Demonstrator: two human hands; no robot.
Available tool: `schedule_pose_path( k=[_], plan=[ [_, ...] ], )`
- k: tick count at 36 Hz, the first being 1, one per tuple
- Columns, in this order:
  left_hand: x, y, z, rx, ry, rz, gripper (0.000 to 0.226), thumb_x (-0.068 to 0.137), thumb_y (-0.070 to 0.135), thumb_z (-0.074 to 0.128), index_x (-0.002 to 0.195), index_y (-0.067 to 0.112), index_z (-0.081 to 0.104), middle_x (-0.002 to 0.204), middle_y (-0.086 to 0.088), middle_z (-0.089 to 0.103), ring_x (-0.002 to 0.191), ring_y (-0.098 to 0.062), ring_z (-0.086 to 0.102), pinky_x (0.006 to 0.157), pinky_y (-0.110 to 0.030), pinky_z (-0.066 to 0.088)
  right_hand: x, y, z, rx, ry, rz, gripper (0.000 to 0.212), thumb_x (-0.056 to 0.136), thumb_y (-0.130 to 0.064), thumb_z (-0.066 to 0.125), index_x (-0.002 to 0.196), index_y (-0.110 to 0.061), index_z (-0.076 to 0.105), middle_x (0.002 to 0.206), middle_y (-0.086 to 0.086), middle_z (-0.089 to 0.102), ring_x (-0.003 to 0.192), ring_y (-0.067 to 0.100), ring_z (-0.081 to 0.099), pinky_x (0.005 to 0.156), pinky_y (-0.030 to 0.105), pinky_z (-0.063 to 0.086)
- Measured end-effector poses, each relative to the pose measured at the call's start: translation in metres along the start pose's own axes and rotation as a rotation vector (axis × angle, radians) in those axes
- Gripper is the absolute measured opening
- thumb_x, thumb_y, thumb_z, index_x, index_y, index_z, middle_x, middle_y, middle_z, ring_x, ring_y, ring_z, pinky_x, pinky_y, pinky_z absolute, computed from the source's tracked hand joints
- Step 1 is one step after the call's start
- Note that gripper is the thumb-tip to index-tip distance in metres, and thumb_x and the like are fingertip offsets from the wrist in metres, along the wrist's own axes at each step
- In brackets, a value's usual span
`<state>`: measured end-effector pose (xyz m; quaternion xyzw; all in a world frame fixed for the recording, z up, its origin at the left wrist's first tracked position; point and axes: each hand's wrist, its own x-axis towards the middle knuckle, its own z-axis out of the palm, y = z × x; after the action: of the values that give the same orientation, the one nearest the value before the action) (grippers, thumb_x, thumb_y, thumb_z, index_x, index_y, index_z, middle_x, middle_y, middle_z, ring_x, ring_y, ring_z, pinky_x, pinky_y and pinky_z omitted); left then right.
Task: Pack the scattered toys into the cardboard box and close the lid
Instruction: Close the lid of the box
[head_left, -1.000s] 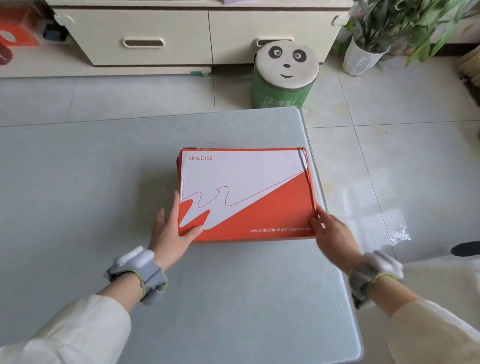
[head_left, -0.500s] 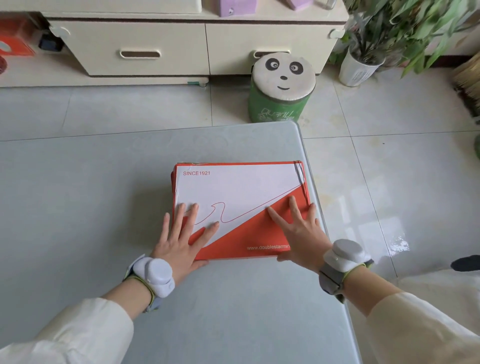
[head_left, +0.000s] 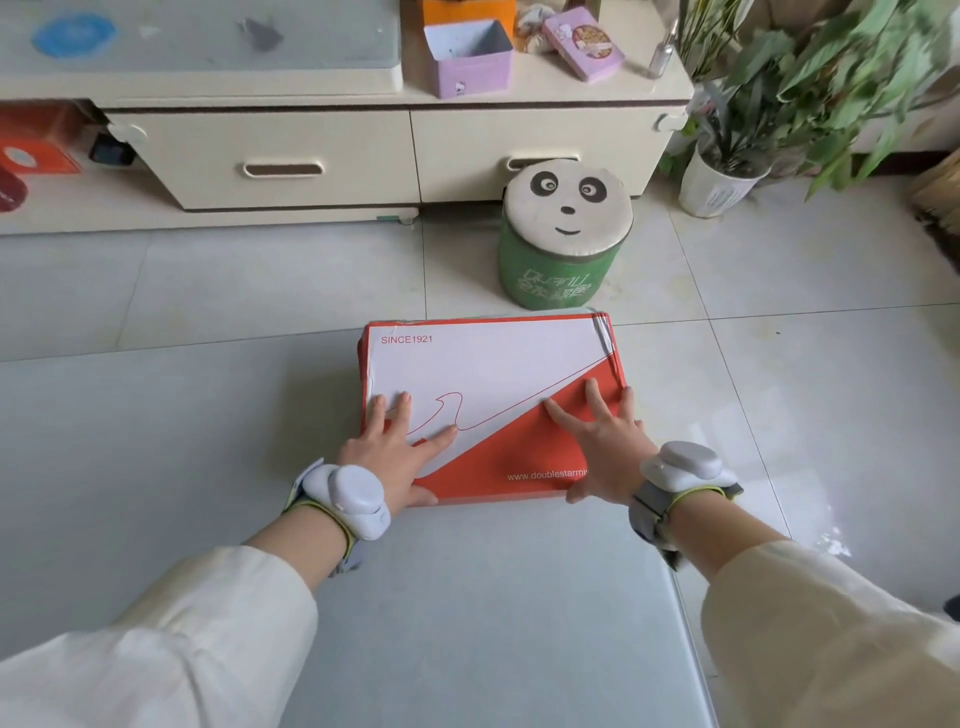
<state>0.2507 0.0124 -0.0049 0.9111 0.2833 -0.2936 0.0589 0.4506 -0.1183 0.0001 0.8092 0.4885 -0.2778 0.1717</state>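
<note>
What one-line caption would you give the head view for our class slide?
Left hand and right hand press flat on the closed cardboard box on a grey table.

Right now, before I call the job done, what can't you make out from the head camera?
- Inside of the cardboard box: hidden by its shut lid, head view; toys inside unconfirmed.
- End of the printed web address: covered by the right hand.
- Lid's near left corner: under the left hand.
- Near part of the table: behind both sleeves, cut off by the bottom edge.
- Plant: blurred.
</note>
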Motion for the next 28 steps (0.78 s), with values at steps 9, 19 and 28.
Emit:
schedule_pose_path(
  k=[9, 19, 28],
  plan=[
    [0.034, -0.006, -0.026, -0.019, -0.031, -0.002, 0.075, 0.087, 0.058, 0.049, 0.145, 0.048, 0.001, 0.156, -0.008, -0.015, 0.142, -0.036, -0.013, 0.101, -0.049, 0.039, 0.032, 0.017, -0.025, -0.012, -0.030, 0.008, 0.111, 0.071, -0.044, 0.077, 0.147, -0.043, -0.005, 0.156, 0.012, -0.015, 0.135, 0.058, -0.006, 0.109, 0.059, 0.027],
    [0.048, -0.002, -0.037, 0.018, -0.037, -0.027, 0.077, 0.086, 0.060, 0.046, 0.144, 0.048, -0.003, 0.156, -0.009, -0.014, 0.142, -0.038, -0.010, 0.102, -0.048, 0.039, 0.046, 0.026, -0.037, -0.038, -0.024, -0.001, 0.112, 0.070, -0.045, 0.077, 0.147, -0.042, -0.005, 0.155, 0.014, -0.013, 0.135, 0.058, -0.005, 0.108, 0.059, 0.029],
    [0.049, -0.003, -0.037, -0.023, -0.041, -0.016, 0.076, 0.088, 0.058, 0.045, 0.145, 0.048, -0.004, 0.156, -0.008, -0.016, 0.142, -0.037, -0.013, 0.104, -0.049, 0.037, 0.050, 0.030, -0.036, -0.028, -0.012, -0.007, 0.113, 0.070, -0.045, 0.077, 0.147, -0.044, -0.006, 0.156, 0.012, -0.014, 0.136, 0.057, -0.007, 0.108, 0.059, 0.030]
  ],
)
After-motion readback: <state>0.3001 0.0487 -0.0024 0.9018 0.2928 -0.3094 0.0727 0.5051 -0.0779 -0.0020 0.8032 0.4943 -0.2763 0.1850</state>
